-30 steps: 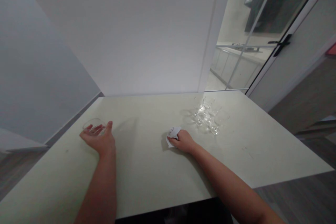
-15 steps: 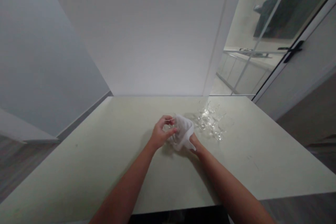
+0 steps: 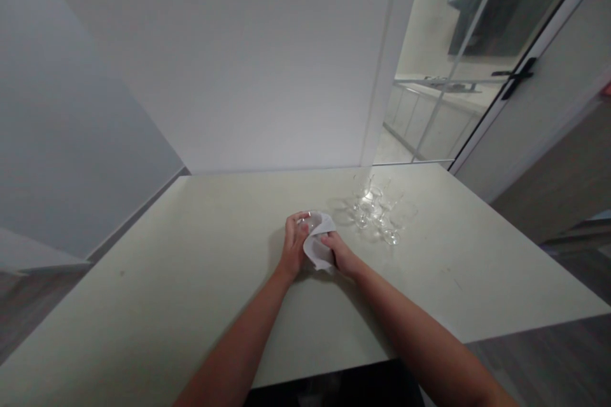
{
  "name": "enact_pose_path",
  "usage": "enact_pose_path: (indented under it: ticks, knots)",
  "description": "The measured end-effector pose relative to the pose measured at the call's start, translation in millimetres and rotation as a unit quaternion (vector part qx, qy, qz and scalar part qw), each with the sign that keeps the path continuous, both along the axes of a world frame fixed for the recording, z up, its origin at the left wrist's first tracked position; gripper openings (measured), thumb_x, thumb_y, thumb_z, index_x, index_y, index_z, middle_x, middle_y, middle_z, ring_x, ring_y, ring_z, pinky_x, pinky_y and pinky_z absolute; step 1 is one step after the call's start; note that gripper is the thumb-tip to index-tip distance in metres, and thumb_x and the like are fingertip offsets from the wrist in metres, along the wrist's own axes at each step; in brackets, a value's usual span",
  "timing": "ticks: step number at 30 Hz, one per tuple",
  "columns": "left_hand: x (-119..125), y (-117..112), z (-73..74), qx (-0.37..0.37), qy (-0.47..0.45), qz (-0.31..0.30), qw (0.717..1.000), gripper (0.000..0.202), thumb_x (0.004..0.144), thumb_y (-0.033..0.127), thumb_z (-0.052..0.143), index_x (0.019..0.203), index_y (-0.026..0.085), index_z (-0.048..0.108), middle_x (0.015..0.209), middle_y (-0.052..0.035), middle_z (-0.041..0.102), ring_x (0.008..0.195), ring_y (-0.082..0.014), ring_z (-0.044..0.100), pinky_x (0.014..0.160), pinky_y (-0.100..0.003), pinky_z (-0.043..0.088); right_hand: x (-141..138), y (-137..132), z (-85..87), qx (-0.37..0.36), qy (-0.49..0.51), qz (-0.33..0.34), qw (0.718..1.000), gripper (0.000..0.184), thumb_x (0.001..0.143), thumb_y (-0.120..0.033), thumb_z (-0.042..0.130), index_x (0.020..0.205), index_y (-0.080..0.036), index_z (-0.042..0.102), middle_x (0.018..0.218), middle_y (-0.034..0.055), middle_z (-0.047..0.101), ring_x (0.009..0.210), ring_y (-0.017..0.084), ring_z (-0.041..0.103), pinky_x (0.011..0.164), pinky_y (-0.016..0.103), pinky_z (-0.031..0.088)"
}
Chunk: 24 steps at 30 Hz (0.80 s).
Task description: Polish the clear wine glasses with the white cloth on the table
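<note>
My left hand (image 3: 293,241) is wrapped round the left side of a clear glass (image 3: 309,222), whose shiny rim shows between the fingers. On its right, my right hand (image 3: 341,251) grips a white cloth (image 3: 317,251) and presses it against the glass, thumb on top. The cloth hides much of the glass, so its full shape cannot be made out. Both hands are held close together over the middle of the table.
Several clear glass pieces (image 3: 375,210) stand in a cluster to the right of my hands on the pale table (image 3: 214,267). A white panel (image 3: 267,76) rises behind the table's far edge. A glazed door with a black handle (image 3: 518,79) is at the right.
My right hand has come out from under the cloth and its thumb now shows on it. My left fingers have closed further round the glass. The view has shifted slightly.
</note>
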<state>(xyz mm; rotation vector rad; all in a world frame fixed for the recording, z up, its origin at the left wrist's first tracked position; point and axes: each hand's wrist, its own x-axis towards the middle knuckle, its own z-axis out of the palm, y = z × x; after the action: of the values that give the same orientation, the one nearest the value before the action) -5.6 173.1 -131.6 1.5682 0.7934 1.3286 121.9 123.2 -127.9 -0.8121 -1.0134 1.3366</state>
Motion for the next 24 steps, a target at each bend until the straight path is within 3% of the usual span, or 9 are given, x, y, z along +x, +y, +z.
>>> enact_pose_path:
  ticks: [5, 9, 14, 20, 24]
  knots:
    - [-2.6, 2.3, 3.2, -0.018, -0.025, -0.02, 0.999, 0.041, 0.092, 0.051, 0.044, 0.115, 0.021, 0.058, 0.119, -0.0078, 0.058, 0.114, -0.0225, 0.054, 0.101, -0.036, 0.043, -2.9, 0.4, 1.7, 0.015, -0.06, -0.027, 0.998, 0.037, 0.071, -0.026, 0.071, 0.107, -0.021, 0.063, 0.096, 0.002, 0.067, 0.085, 0.017, 0.06, 0.074, 0.028, 0.05]
    - [-3.7, 0.1, 5.3, 0.022, 0.016, -0.057, 0.998, 0.046, 0.093, 0.049, 0.043, 0.126, 0.021, 0.057, 0.128, -0.0089, 0.054, 0.125, -0.0238, 0.048, 0.111, -0.038, 0.035, -5.7, 2.4, 3.6, 0.033, -0.05, -0.066, 0.996, 0.044, 0.069, -0.029, 0.075, 0.11, -0.02, 0.06, 0.099, 0.0027, 0.068, 0.087, 0.017, 0.061, 0.077, 0.029, 0.051]
    - [1.2, -7.5, 10.7, 0.04, 0.06, -0.082, 0.994, 0.05, 0.097, 0.048, 0.037, 0.136, 0.021, 0.051, 0.138, -0.0096, 0.047, 0.133, -0.0233, 0.041, 0.117, -0.04, 0.028, -1.8, 3.5, 3.5, 0.009, -0.045, -0.122, 0.991, 0.045, 0.061, -0.028, 0.079, 0.101, -0.02, 0.06, 0.091, 0.002, 0.068, 0.081, 0.018, 0.062, 0.074, 0.03, 0.052]
    - [7.4, -12.1, 14.7, 0.011, 0.003, -0.02, 1.0, 0.04, 0.091, 0.05, 0.052, 0.118, 0.02, 0.053, 0.126, -0.0107, 0.054, 0.12, -0.0255, 0.051, 0.099, -0.04, 0.043, -1.9, 1.0, 9.4, -0.023, -0.036, -0.139, 0.989, 0.042, 0.066, -0.032, 0.077, 0.102, -0.02, 0.059, 0.093, 0.003, 0.069, 0.082, 0.018, 0.064, 0.071, 0.029, 0.053]
    - [7.0, -10.0, 14.0, 0.02, -0.006, -0.006, 1.0, 0.036, 0.09, 0.05, 0.056, 0.108, 0.02, 0.055, 0.121, -0.0103, 0.056, 0.116, -0.0249, 0.054, 0.094, -0.037, 0.046, -3.2, 0.9, 6.5, -0.023, -0.027, -0.142, 0.989, 0.043, 0.068, -0.033, 0.077, 0.105, -0.02, 0.058, 0.095, 0.0029, 0.069, 0.082, 0.017, 0.064, 0.072, 0.029, 0.053]
